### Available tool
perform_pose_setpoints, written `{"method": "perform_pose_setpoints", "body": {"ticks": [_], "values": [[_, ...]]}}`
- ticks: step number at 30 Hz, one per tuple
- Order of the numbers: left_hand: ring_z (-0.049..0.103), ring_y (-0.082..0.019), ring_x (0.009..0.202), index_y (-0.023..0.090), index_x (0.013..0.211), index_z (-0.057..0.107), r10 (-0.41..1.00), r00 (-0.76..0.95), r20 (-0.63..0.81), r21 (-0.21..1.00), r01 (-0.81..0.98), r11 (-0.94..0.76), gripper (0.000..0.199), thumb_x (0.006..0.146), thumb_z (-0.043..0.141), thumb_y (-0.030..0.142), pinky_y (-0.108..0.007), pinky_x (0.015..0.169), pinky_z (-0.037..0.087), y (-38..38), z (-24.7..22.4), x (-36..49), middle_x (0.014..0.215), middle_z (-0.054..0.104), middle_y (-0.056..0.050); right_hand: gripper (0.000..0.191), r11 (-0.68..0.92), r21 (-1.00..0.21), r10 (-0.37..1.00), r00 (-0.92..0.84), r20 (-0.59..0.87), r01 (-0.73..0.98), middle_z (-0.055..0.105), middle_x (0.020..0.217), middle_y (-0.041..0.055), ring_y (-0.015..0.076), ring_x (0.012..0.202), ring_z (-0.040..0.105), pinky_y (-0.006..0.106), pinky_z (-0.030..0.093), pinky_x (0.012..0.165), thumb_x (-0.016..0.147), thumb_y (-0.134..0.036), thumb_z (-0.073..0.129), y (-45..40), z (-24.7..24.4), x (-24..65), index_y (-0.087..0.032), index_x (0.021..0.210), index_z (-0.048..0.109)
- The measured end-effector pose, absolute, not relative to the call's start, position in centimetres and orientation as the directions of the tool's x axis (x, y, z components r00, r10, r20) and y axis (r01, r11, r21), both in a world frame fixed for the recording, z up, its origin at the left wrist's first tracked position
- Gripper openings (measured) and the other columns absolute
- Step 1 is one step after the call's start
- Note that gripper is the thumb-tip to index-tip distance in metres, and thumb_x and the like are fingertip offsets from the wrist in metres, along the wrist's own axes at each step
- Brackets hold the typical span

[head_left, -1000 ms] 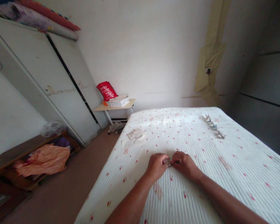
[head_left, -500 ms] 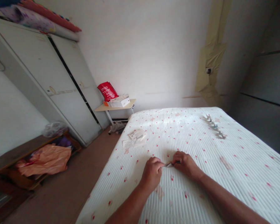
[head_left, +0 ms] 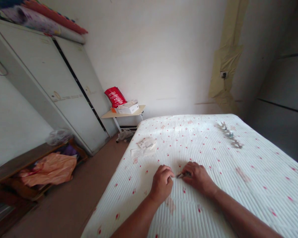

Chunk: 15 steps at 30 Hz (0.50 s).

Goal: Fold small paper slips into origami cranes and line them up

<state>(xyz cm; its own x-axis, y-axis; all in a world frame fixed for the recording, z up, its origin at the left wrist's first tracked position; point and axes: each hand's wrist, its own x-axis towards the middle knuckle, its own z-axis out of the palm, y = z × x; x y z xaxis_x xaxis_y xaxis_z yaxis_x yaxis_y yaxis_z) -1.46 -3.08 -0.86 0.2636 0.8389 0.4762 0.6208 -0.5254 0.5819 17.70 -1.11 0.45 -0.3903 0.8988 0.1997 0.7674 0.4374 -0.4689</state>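
Small dark item (head_left: 180,175) low at mid-bed (head_left: 183,215), pinched in the right hand's (head_left: 199,177) grip! Left hand (head_left: 162,183) narrow just beside, contents unclear; open bedding stretches ahead, papers (head_left: 146,147) near the left edge, small pieces (head_left: 229,135) toward the right.

A right hand (head_left: 197,177) partly hides a small object (head_left: 180,175), too blurred to identify; whether the left hand (head_left: 162,183) pinches anything cannot be made out. Both forearms (head_left: 141,214) and the bed (head_left: 178,152) run off the bottom edge. Lettering on the papers (head_left: 147,144) and red bag (head_left: 116,96) is too small to read.
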Motion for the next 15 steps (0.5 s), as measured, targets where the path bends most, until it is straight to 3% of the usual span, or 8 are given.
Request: {"method": "perform_pose_setpoints", "body": {"ticks": [6, 15], "values": [[0.053, -0.016, 0.087, 0.022, 0.081, 0.069, 0.893, 0.297, 0.339, 0.574, 0.686, -0.446, 0.03, 0.067, 0.051, 0.003, -0.031, 0.082, 0.039, -0.7, -0.3, 0.0, 0.085, 0.064, -0.001, 0.014, 0.433, -0.433, 0.901, -0.374, 0.218, 0.791, 0.061, 0.082, 0.0017, 0.0176, 0.082, 0.053, 0.026, 0.035, 0.07, 0.069, -0.011, 0.056, -1.5, 0.6, 17.1, -0.023, 0.073, 0.063], [0.053, -0.017, 0.088, 0.027, 0.077, 0.07, 0.891, 0.344, 0.298, 0.535, 0.712, -0.454, 0.023, 0.07, 0.057, 0.011, -0.032, 0.082, 0.035, 0.5, -0.6, 0.4, 0.086, 0.065, 0.001, 0.015, 0.523, -0.476, 0.852, -0.423, 0.308, 0.707, 0.058, 0.082, 0.0032, 0.0168, 0.081, 0.053, 0.026, 0.039, 0.068, 0.073, -0.01, 0.055, -1.1, 0.2, 18.0, -0.021, 0.067, 0.063]]}}
